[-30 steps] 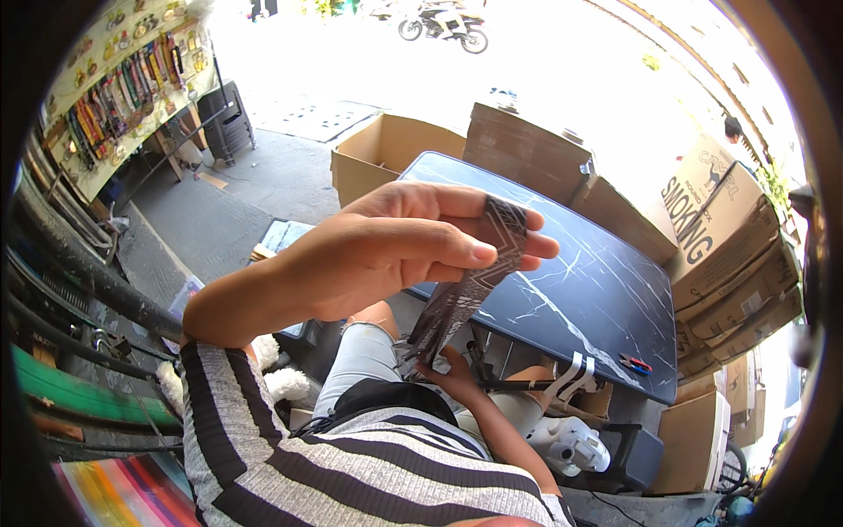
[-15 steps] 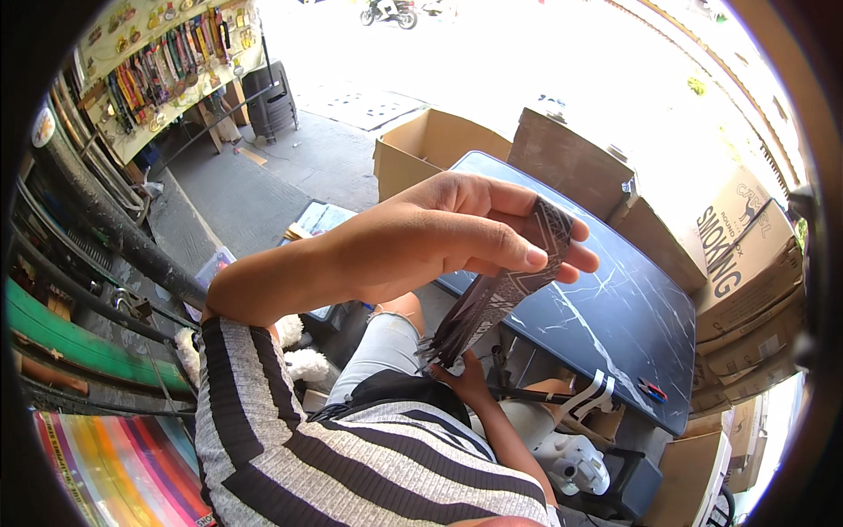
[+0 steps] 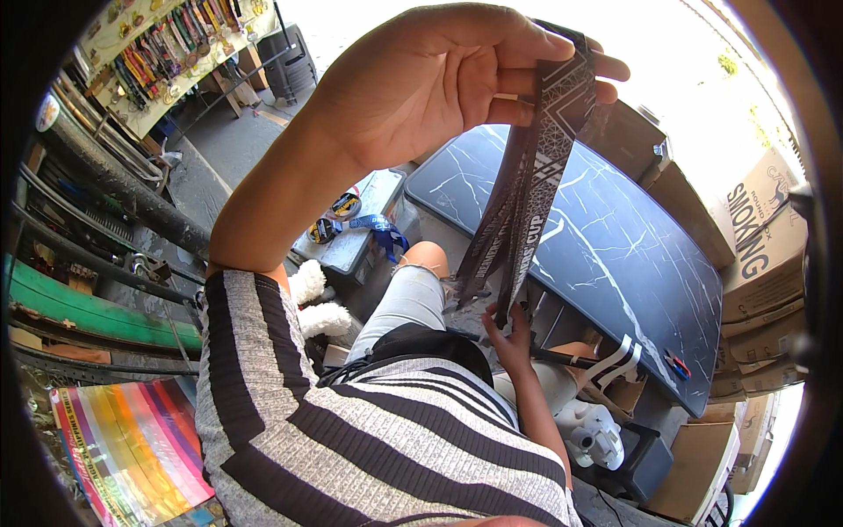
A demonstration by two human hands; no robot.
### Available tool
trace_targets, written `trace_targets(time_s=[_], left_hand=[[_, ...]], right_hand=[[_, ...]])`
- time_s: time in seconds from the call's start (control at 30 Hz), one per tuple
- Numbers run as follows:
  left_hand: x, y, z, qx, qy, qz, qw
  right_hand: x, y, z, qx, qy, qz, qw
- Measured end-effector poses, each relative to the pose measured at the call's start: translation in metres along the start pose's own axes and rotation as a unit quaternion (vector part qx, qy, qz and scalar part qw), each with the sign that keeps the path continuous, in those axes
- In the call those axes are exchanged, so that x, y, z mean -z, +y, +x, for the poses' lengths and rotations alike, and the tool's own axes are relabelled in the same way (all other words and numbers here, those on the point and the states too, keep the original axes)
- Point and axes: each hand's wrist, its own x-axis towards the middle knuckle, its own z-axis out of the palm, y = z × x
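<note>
My left hand (image 3: 479, 75) is raised high in front of me, its thumb and fingers closed on the upper fold of a bunch of dark lanyard ribbons (image 3: 553, 132) with grey and white geometric print and lettering. The ribbons hang in several loose strips, spreading toward their lower ends above my lap. Below, my right hand (image 3: 511, 338) has its fingers closed around the bottom end of the front strip, which runs fairly straight between both hands. The other strips dangle free to the left of it.
A dark marble-patterned table (image 3: 615, 290) stands to the right, with a small red-and-blue tool (image 3: 676, 365) near its corner. White straps (image 3: 606, 364) hang at its near edge. Cardboard boxes (image 3: 764, 246) line the far right. Left, a grey bin (image 3: 373, 211) bears tape rolls and a blue lanyard (image 3: 382, 235).
My left hand has risen, drawing the ribbons upward and stretching them longer. My right hand has moved slightly up and right, staying at their lower ends.
</note>
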Motion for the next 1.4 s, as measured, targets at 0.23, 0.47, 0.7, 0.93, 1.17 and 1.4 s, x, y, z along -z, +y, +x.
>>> trace_targets(time_s=[0.23,0.47,0.7,0.93,1.17,1.4], left_hand=[[0.0,-0.005,0.008,-0.017,-0.042,-0.064,0.997],[-0.013,0.001,0.022,-0.039,0.025,0.087,0.995],[-0.02,0.002,0.035,-0.017,0.0,-0.008,1.0],[-0.032,0.009,0.041,0.05,-0.059,-0.117,0.99],[-0.047,-0.003,0.016,0.022,0.004,0.057,0.998],[-0.067,-0.015,-0.008,0.1,0.042,0.131,0.985]], right_hand=[[0.016,0.009,-0.009,-0.045,0.054,0.054,0.996],[0.028,0.018,-0.012,-0.087,0.058,0.079,0.991],[0.047,-0.003,-0.007,-0.113,0.03,0.154,0.981],[0.048,0.001,-0.007,-0.141,0.051,0.208,0.967],[0.015,0.004,-0.008,-0.092,0.035,0.054,0.994],[-0.006,0.011,-0.005,0.006,0.019,0.003,1.0]])
